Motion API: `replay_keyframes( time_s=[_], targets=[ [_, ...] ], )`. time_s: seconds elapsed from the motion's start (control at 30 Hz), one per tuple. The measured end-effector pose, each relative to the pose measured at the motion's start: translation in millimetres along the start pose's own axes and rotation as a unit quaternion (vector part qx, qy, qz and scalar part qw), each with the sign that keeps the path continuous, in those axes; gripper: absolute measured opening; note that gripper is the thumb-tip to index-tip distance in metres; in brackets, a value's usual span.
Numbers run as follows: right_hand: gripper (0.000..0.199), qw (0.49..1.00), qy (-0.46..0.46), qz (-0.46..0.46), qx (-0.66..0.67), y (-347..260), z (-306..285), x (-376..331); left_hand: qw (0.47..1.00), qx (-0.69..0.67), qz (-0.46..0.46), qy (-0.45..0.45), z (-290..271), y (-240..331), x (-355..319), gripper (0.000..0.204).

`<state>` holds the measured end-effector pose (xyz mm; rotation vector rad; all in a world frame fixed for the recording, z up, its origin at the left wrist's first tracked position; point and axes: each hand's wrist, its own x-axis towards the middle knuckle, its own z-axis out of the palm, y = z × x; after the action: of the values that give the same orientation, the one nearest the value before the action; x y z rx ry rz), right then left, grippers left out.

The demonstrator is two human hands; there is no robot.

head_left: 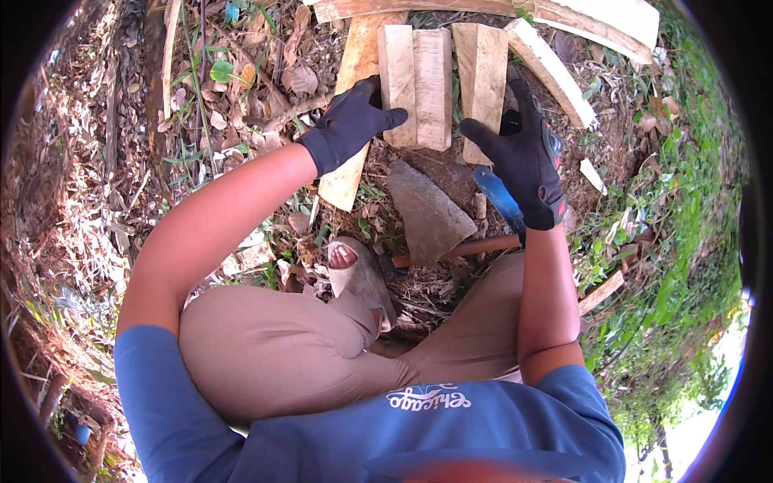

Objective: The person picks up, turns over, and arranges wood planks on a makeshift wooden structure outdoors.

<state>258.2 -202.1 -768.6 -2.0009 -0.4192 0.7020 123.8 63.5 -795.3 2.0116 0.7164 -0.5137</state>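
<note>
My left hand, in a black work glove, is at the left side of a pale squared wood block. Its thumb is stretched over the block's face, with the fingers apart along the edge. A second wood block lies tight against that one. Across a narrow gap is another wood block, slightly slanted. My right hand, gloved too, is spread around its near right part, thumb lying across the wood and fingers beyond its right edge. Some fingertips are hidden.
A flat grey stone lies before my knees, by a blue flat tool part and a brown wooden handle. Long planks surround the blocks, one crossing the far side. My foot stands among dry leaves; grass grows at right.
</note>
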Motion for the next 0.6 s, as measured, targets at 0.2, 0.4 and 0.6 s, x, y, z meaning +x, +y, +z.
replay_keyframes(
  time_s=[0.2, 0.4, 0.6],
  targets=[
    [0.110, 0.996, -0.042, 0.075, 0.020, -7.7, -5.7, 0.7, 1.000, -0.022, -0.007, -0.004, -0.5, -0.7, -1.8, 0.102],
    [0.105, 0.997, -0.020, 0.074, -0.009, -13.1, -8.2, 0.7, 1.000, 0.014, -0.005, 0.013, -3.8, -7.5, -1.7, 0.090],
    [0.094, 0.996, 0.034, 0.084, -0.005, -17.9, -12.6, -3.7, 0.966, -0.216, 0.099, -0.106, -32.2, -18.3, -26.7, 0.073]
  ],
)
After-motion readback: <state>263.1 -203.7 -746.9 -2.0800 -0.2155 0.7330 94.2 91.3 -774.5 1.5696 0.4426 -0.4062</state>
